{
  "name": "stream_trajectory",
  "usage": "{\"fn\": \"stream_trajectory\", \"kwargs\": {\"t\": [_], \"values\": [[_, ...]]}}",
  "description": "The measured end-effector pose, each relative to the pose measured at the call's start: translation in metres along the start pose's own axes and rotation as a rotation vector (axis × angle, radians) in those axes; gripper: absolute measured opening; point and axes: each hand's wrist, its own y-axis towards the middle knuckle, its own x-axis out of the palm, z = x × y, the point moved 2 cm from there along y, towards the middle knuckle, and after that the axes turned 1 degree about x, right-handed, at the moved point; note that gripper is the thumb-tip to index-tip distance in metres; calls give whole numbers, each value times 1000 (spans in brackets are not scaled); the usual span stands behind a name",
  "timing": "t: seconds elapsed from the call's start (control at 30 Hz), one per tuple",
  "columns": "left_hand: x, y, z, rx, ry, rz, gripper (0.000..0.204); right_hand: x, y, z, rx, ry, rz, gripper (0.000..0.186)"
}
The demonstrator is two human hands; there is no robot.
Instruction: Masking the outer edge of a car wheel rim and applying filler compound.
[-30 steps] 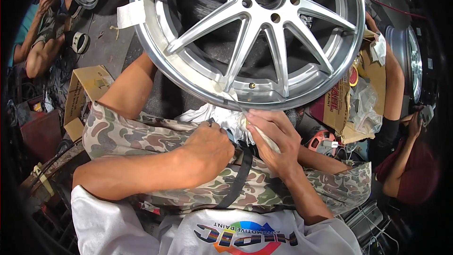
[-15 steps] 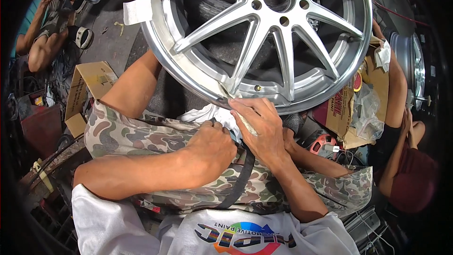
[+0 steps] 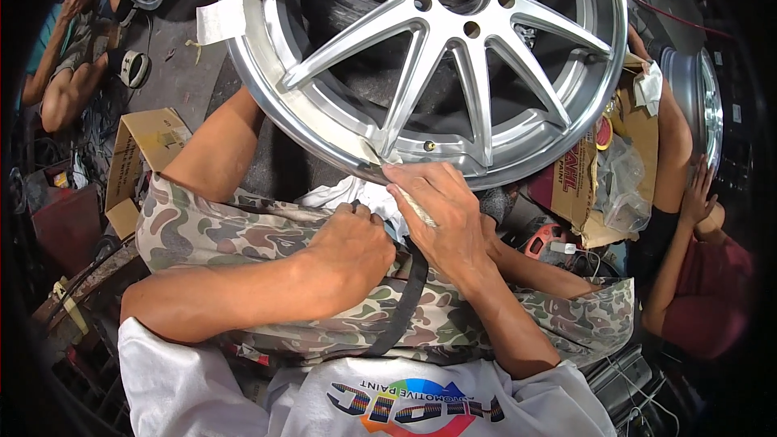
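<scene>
A large silver multi-spoke alloy wheel stands tilted between my knees. My right hand pinches a thin pale strip and presses its tip against the lower lip of the wheel's rim. My left hand rests on my lap as a closed fist, its fingers curled into a crumpled white cloth just below the rim. Camouflage shorts cover both my thighs, with a black strap across them.
Pieces of pale masking tape stick to the wheel's upper left rim. A cardboard box lies at left, and a tape roll sits beyond it. Torn cardboard with a plastic bag is at right. Another wheel and a seated person are at far right; another person is at upper left.
My right hand has risen from the white cloth on my lap to the wheel's lower rim, bringing the strip with it. The left hand has stayed put.
</scene>
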Motion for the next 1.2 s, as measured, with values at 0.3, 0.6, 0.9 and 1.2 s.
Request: {"fn": "stream_trajectory", "kwargs": {"t": [0.3, 0.6, 0.9, 1.2], "values": [[-8, -5, -7, -12, -24, 78, 28, -28, -11, 5, 51, -141, -141, 34], [-9, -6, -11, -8, -62, 128, 27, -32, -9, 4, 16, -135, -136, 34], [-22, -15, -17, -143, -42, 85, 20, -6, -6, -7, -15, -62, -71, 34], [-37, -49, -67, -327, -156, 494, 21, 1, -2, -9, 8, 81, 81, 28]]}}
